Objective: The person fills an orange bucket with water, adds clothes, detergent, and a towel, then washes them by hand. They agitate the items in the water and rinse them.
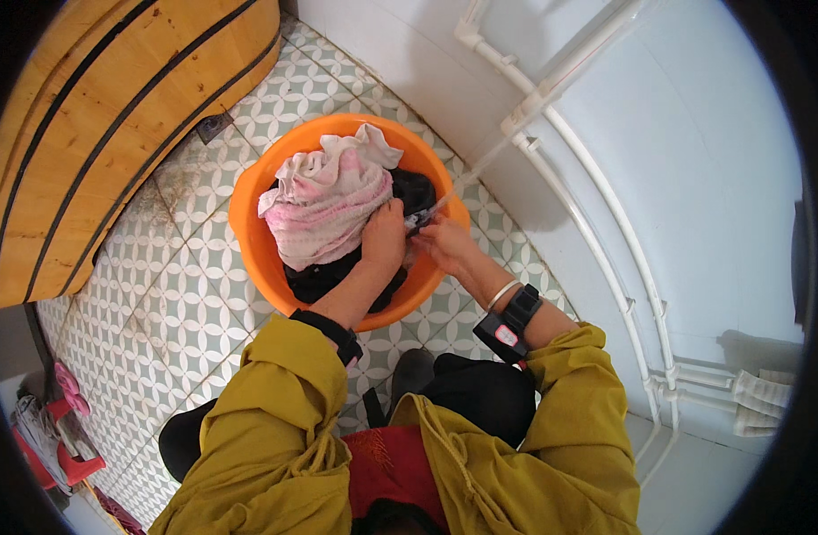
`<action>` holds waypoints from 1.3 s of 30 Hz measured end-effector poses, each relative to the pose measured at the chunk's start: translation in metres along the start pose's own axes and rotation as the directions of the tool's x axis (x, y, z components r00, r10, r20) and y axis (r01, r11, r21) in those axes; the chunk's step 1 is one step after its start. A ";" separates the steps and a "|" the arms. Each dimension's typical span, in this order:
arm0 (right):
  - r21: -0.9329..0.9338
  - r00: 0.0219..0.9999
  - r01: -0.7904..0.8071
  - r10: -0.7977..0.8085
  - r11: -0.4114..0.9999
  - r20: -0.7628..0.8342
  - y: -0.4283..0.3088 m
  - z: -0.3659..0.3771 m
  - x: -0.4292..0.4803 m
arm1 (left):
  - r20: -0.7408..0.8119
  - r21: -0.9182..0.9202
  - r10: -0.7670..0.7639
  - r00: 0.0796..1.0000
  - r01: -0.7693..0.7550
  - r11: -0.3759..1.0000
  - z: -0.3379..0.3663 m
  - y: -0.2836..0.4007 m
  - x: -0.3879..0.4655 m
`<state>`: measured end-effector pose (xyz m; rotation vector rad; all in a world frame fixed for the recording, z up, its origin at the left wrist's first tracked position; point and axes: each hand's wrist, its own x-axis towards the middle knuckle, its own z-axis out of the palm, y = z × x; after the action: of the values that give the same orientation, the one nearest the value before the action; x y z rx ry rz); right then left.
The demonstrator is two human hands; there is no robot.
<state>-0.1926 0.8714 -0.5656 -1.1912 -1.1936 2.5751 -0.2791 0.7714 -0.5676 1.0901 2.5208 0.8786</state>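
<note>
An orange plastic basin [240,221] stands on the floor in front of me. In it a crumpled pink and white towel [328,207] lies on top of black cloth [322,281]. My left hand [384,234] reaches in at the towel's right edge, against the black cloth, its fingertips mostly hidden. By the basin's right side is my right hand [445,244], fingers bent inward close to the left. A thin stream of water [479,166] comes down from the upper right and splashes between my hands. Whether either hand grips the cloth is unclear.
A wooden tub [134,120] with black bands stands at the upper left, near a floor drain [213,127]. White pipes [582,194] run along the wall at right. A red stool [74,461] with cloth on it and pink slippers [71,388] are at lower left.
</note>
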 end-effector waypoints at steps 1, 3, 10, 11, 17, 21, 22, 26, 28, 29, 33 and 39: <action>-0.012 1.000 -0.009 0.009 1.000 0.003 0.001 0.000 0.000 | -0.018 -0.015 0.019 1.000 -0.019 1.000 0.000 0.000 -0.002; -0.029 1.000 -0.027 0.027 0.999 -0.002 0.002 -0.001 -0.001 | -0.036 -0.026 0.039 0.999 -0.040 0.999 -0.001 0.000 -0.006; -0.026 0.998 -0.066 0.066 0.998 -0.006 0.005 -0.001 -0.006 | -0.011 -0.049 0.044 0.999 -0.045 0.998 0.000 -0.002 -0.009; -0.029 0.998 -0.066 0.066 0.997 -0.014 0.004 0.000 -0.007 | -0.011 -0.045 0.048 0.999 -0.049 0.998 0.001 -0.002 -0.008; -0.009 0.997 -0.073 0.073 0.997 0.021 0.003 0.000 -0.008 | -0.015 -0.140 0.019 1.000 -0.021 0.990 0.003 0.000 -0.009; 0.001 0.997 -0.074 0.074 0.997 -0.002 0.001 -0.001 -0.012 | -0.059 -0.202 0.050 0.997 -0.061 0.978 0.004 0.004 -0.013; -0.014 0.997 -0.074 0.074 0.997 -0.002 0.001 -0.001 -0.013 | -0.050 -0.184 0.053 0.997 -0.062 0.981 0.004 0.005 -0.014; 0.003 0.998 -0.049 0.049 0.999 0.038 -0.001 0.000 -0.017 | -0.061 -0.209 0.057 0.997 -0.069 0.976 0.010 0.006 -0.015; 0.014 0.998 -0.043 0.042 0.999 0.043 -0.001 0.000 -0.017 | -0.062 -0.270 0.027 0.998 -0.043 0.962 0.015 0.008 -0.012; 0.025 0.997 -0.031 0.029 0.999 0.075 -0.002 -0.001 -0.017 | -0.054 -0.312 0.000 0.999 -0.016 0.950 0.018 0.009 -0.010; 0.018 0.994 -0.024 0.022 1.000 0.108 -0.006 -0.003 -0.018 | 0.066 -0.542 -0.180 0.981 0.187 0.820 0.032 0.011 0.000; 0.037 0.997 -0.005 0.002 0.999 0.077 -0.009 0.003 -0.023 | 0.183 -0.705 -0.264 0.947 0.314 0.636 0.049 0.009 0.010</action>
<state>-0.1804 0.8682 -0.5439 -1.0976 -1.1530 2.6561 -0.2591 0.8043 -0.6001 0.4139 1.8739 1.5188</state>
